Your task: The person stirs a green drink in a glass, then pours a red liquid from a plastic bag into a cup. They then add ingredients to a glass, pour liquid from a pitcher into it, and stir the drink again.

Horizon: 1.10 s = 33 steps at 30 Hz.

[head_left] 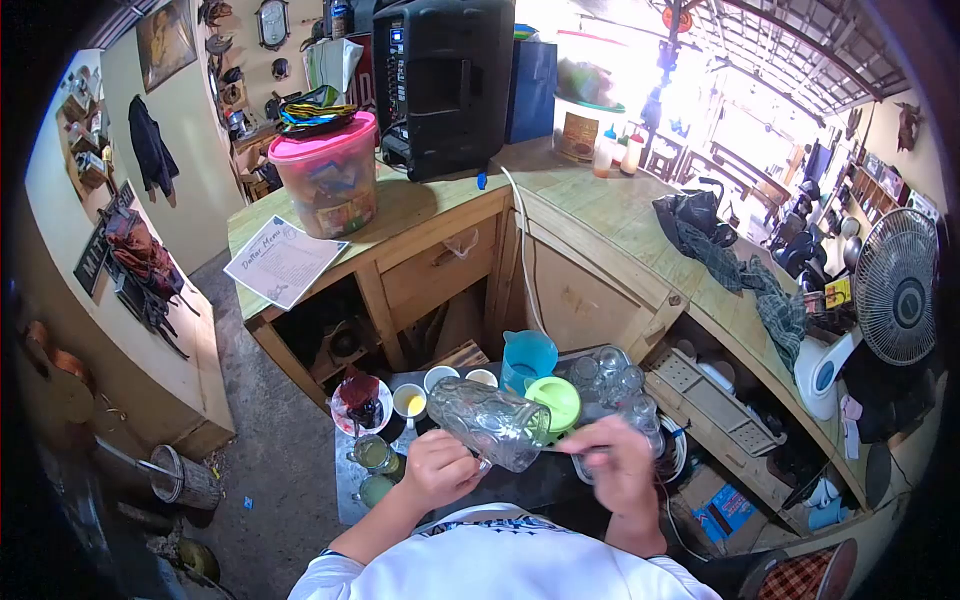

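Note:
A large clear glass mug (pixel 485 420) lies tilted on its side in the air, its mouth toward the right. My left hand (pixel 440 468) is closed round its handle. Near the mug's mouth is my right hand (pixel 615 455), blurred, with a thin light item between its fingers that I cannot make out. Behind the mug stand a blue pitcher (pixel 530 355) and a light green lid (pixel 553 400). White cups, one with something yellow in it (pixel 410 402), stand to the left.
Several upturned glasses (pixel 605 375) stand at the right of the low table. Green glass mugs (pixel 375 458) and a plate with a dark red bag (pixel 360 400) are at its left. Beyond are a wooden counter (pixel 420 205), a speaker (pixel 445 90) and a fan (pixel 900 290).

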{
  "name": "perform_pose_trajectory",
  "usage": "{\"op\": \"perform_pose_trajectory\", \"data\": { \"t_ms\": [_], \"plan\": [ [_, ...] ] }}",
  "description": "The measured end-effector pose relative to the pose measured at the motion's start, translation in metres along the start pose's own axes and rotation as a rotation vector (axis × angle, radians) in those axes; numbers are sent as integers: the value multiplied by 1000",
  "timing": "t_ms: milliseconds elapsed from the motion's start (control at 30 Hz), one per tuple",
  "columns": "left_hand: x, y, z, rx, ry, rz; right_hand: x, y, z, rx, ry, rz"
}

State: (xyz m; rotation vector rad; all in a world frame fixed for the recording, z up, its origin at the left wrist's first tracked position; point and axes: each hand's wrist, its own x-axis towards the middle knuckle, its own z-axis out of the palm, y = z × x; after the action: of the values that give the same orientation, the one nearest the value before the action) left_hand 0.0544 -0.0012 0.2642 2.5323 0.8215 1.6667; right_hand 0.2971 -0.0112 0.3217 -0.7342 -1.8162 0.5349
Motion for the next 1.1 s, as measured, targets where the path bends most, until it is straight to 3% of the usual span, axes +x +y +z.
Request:
{"op": "perform_pose_trajectory", "data": {
  "t_ms": [100,167,200,233,300,367,433,500,567,633,700,800,900,1100],
  "plan": [
    [5,1,-1,44,10,38,-9,7,16,122,-110,128],
    [5,2,0,119,22,39,-24,22,2,519,71,361],
    [4,2,1,119,24,36,-20,20,5,553,270,418],
    [4,2,3,122,28,26,-21,18,8,552,268,420],
    [3,4,4,124,32,18,-27,17,20,611,107,649],
    [1,7,3,186,-90,-53,-30,18,31,729,73,671],
    [-2,1,4,200,-53,-47,-31,24,19,1046,132,776],
    [-5,-2,6,211,-17,-49,-28,29,5,1059,329,832],
    [-5,0,11,215,-15,-65,-31,34,14,1177,154,794],
    [1,4,17,202,-19,-53,-26,15,32,1212,112,1010],
    [2,2,17,192,-24,-35,-30,26,29,1195,120,986],
    [-5,-3,17,196,4,-53,-36,46,3,1403,194,929],
    [-4,-3,19,180,30,-78,-33,41,15,1312,186,988],
    [-7,-5,12,226,-9,-109,-29,46,7,1461,153,1022]
  ]
}}
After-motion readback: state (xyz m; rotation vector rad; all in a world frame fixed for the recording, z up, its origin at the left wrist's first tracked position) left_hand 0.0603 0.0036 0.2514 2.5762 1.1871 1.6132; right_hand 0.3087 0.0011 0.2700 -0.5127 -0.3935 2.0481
